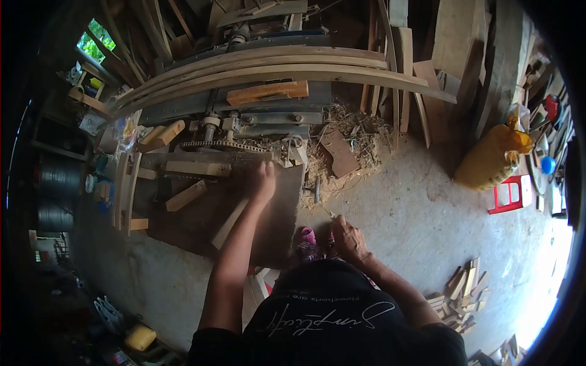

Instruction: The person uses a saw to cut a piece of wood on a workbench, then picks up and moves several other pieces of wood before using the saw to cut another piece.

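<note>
My left hand (264, 181) reaches forward over the dark work table (282, 201), near the ledge by the machine's chain (226, 145). Its fingers are drawn together, and whatever they may hold is hidden. Low in front of my body, my right hand (349, 240) is closed around a thin tool with a slender shank (327, 211) that points forward and left; its exact kind is not clear. Under my left forearm lies a pale board (231, 224). Wooden blocks (186, 196) rest on the table to the left of that arm.
Long wooden strips (274, 68) lie across the machine, with an orange-brown block (267, 93) beside them. Shavings and a brown offcut (339, 152) cover the floor ahead. A yellow sack (493, 155) and red stool (510, 195) stand right; wood scraps (461, 293) are heaped nearer.
</note>
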Tool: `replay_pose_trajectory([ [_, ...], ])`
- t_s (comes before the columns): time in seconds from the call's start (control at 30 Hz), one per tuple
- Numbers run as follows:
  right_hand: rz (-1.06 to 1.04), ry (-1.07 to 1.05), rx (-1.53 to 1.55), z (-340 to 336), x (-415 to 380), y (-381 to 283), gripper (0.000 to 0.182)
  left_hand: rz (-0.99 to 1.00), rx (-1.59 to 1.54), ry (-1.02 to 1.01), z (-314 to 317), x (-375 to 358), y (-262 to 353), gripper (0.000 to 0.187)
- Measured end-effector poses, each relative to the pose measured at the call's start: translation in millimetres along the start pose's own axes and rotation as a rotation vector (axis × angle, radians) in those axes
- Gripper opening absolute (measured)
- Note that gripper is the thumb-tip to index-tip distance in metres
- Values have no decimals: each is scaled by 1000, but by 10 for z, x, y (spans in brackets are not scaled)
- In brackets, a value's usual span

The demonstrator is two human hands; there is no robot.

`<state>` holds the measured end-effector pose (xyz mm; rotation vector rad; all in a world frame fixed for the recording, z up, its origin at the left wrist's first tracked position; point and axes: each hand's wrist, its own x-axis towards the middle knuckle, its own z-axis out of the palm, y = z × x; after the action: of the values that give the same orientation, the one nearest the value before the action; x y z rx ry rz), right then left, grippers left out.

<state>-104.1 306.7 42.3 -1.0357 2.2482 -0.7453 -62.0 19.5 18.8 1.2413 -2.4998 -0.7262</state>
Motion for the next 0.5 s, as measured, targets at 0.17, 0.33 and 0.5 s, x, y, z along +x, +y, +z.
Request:
replay_pose_trajectory([
  [0.17, -53, 60, 104, -156, -90, 201, 18, -37, -368, -189, 103, 91, -193, 47],
  [0.33, -426, 326, 249, -24, -113, 382, 22, 116, -173, -25, -194, -138, 365, 45],
  [0.5, 179, -475, 1579, -86, -189, 320, 32, 194, -167, -17, -341, -350, 600, 37],
])
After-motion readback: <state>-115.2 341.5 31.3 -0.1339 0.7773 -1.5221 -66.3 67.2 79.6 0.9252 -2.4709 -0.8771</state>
